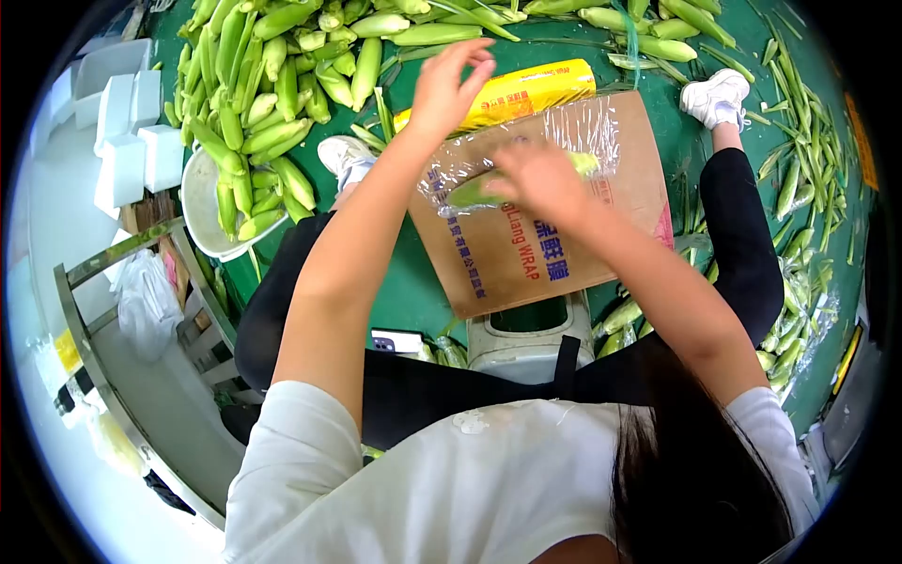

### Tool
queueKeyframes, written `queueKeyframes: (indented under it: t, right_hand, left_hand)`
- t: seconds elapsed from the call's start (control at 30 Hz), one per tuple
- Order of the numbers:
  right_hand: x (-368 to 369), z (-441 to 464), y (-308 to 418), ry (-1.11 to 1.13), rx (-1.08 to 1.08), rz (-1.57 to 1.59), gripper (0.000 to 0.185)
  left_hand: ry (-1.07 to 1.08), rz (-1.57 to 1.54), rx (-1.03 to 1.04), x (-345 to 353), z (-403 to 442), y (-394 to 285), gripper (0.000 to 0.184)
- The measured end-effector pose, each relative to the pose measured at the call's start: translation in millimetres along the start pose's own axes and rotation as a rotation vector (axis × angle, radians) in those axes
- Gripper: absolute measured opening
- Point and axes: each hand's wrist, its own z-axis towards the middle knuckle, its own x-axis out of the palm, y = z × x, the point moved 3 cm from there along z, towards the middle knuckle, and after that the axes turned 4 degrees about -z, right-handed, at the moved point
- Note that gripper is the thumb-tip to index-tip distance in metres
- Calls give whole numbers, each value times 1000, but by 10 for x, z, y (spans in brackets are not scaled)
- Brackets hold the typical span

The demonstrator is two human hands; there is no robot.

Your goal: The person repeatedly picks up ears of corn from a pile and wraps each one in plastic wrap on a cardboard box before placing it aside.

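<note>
An ear of corn in green husk (pixel 473 192) lies on clear cling film (pixel 594 132) spread over a flat cardboard sheet (pixel 489 268) with printed lettering. Over the corn's middle is my right hand (pixel 542 180), smeared by motion, so its grip does not show clearly. My left hand (pixel 452 86) is raised near the left part of a yellow cling film roll box (pixel 540 91), its fingers bent and apart with nothing visible in them. The cardboard rests in front of me above a grey plastic stool (pixel 517 352).
A large heap of husked-green corn (pixel 272 85) fills the back left, partly over a white basin (pixel 199 202). Wrapped corn (pixel 794 329) lies at the right. A phone (pixel 396 340) is near my left thigh. White foam boxes (pixel 141 141) and a metal-framed chair (pixel 132 414) stand left.
</note>
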Motion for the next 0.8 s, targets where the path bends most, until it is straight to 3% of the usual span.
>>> queueKeyframes:
  t: [0.1,0.2,0.3,0.33,0.43,0.47,0.57,0.67,0.8]
  right_hand:
    - [133,-217,140,-50,-115,-208,66]
    - [271,-177,26,-17,-120,-39,67]
    - [118,-229,100,318,-111,122,65]
    - [121,-200,112,482,-80,173,62]
    - [285,-33,206,1011,-196,113,69]
    - [334,-72,224,1215,-253,136,80]
    - [752,-422,310,1121,-447,164,89]
    - [370,-588,371,1144,-341,219,93]
    - [-16,-898,499,1245,-352,209,97]
  left_hand:
    - [403,-208,35,501,50,-164,34]
    - [675,256,340,1198,-409,-234,38]
    - [695,67,229,1288,-528,-182,45]
    - [668,266,355,1324,-586,-168,49]
    - [657,546,478,1407,-742,-333,53]
    - [697,612,475,1428,-826,-436,56]
    - [676,568,469,1607,-1232,-529,59]
    - [707,526,461,1580,-1303,-667,59]
    - [747,475,429,1604,-1449,-813,62]
